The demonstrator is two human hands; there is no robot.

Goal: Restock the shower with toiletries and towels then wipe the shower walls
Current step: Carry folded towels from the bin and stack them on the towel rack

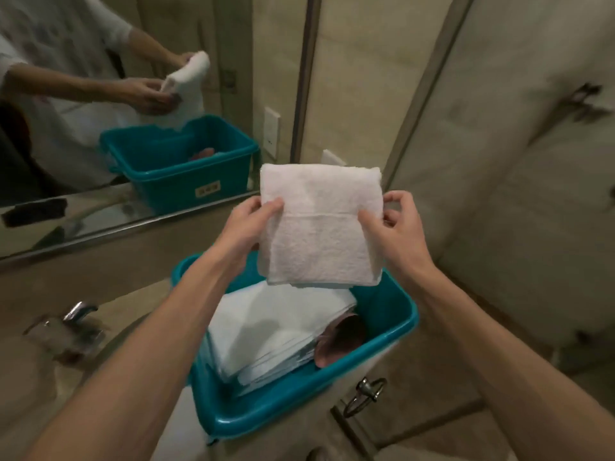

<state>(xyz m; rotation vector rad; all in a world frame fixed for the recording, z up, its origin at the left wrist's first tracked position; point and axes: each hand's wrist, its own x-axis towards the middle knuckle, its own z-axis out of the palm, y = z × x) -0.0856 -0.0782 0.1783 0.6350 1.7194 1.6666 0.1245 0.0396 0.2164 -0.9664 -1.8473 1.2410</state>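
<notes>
Asker: Hands first. How are they set?

Watcher: Both bare forearms reach forward from the near edge and rise toward the middle. The left hand (pixel 254 224) pinches the left edge of a folded towel (pixel 319 234), thumb flat on the face toward us and fingers behind it. The right hand (pixel 391 227) grips the right edge the same way, thumb on the front and the other fingers curled at the side.

Asker: And where does the towel sit?

Watcher: Held up in the air between the two hands, hanging roughly upright, above the far end of a tub (pixel 396 327) and clear of what lies in it.

Asker: Count things for me.

Watcher: Two hands, one towel held and one tub. Inside it is one stack (pixel 273 331) of folded cloths; many layers show at its edge, too fine to count. One dark pinkish thing (pixel 341 341) is tucked at the right of the stack, perhaps a bottle or a lid; I cannot tell.

Asker: Materials and shapes?

Watcher: The towel is white looped terry, a thick rectangle with a woven band across its middle. The stack looks smoother and paler. The tub is glossy teal plastic, rectangular with rounded corners and a rolled rim. It rests on a beige stone-like table (pixel 100 281), overhanging the near edge. A metal tap (pixel 78 312) stands to the left, and a metal ring pull (pixel 366 392) hangs below the tub. At the far left, a mirror (pixel 206 34) reflects the arms, the towel and the tub.
</notes>
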